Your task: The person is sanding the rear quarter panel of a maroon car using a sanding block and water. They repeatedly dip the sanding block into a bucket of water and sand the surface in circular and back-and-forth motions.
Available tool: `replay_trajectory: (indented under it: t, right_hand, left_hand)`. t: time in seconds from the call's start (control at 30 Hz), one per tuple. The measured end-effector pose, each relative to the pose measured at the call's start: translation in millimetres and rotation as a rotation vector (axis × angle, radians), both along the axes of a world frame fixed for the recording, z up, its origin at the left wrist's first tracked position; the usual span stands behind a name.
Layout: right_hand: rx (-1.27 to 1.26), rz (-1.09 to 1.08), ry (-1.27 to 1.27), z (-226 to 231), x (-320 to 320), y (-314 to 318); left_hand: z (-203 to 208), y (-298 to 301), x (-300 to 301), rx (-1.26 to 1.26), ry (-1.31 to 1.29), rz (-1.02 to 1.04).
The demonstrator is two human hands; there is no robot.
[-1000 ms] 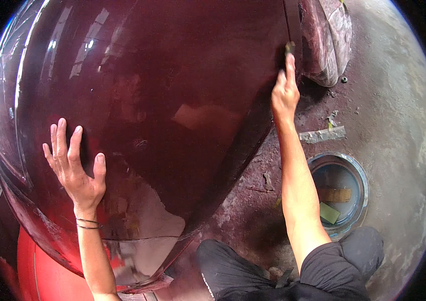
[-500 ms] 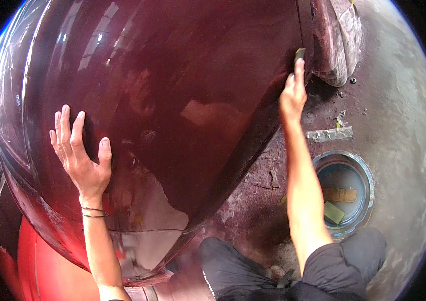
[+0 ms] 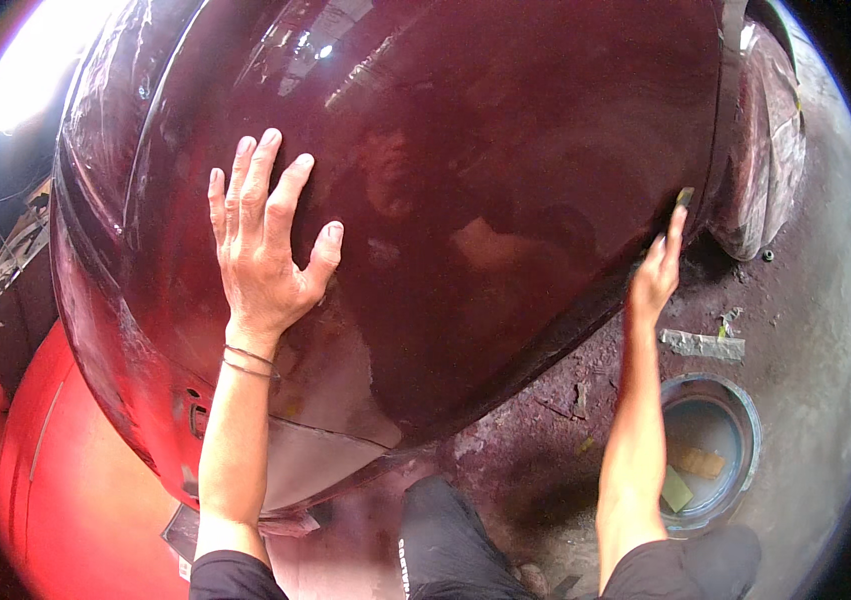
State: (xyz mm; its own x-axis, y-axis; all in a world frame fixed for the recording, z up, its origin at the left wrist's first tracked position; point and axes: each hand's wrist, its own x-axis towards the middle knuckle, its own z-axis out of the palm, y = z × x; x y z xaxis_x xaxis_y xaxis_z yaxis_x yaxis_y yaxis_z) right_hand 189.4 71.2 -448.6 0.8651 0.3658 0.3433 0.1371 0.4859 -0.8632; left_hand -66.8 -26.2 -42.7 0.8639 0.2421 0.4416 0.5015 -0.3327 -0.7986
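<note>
A large, glossy dark-red car body panel [image 3: 545,120] fills most of the view, with a blotchy, dull patch toward its lower edge. My left hand [image 3: 270,260] is spread on the panel's left part, fingers apart and holding nothing. At the panel's right edge, my right hand [image 3: 653,280] grips a small flat sanding block [image 3: 684,197], whose tip shows past the fingers. The fingers press it against the car's surface. Its underside is hidden, and the hand is slightly blurred.
A round basin [image 3: 753,420] of cloudy water stands on the floor at the right, with a brown block [image 3: 700,462] and a green block [image 3: 676,491] in it. Tape strips [image 3: 702,345] lie beyond it. A covered wheel [image 3: 760,150] is far right. A bright red panel [image 3: 95,470] is lower left.
The view has shifted, so the car and basin sit further right and lower. My right hand stays along the panel's right edge with the sanding block; my left hand remains spread on the panel.
</note>
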Motion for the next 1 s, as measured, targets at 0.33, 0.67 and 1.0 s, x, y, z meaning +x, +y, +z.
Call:
replay_trajectory:
  t: [0.33,0.67,1.0]
  right_hand:
    - [-0.074,0.273,0.081,-8,-176,-83]
    - [0.178,0.111,0.177,-1,-91,-26]
    - [-0.135,0.047,0.122,4,29,15]
  left_hand:
    - [2,2,4,0.010,0.021,-0.019]
    - [-2,5,13,0.026,0.056,-0.021]
    - [-2,7,7,0.043,0.098,-0.052]
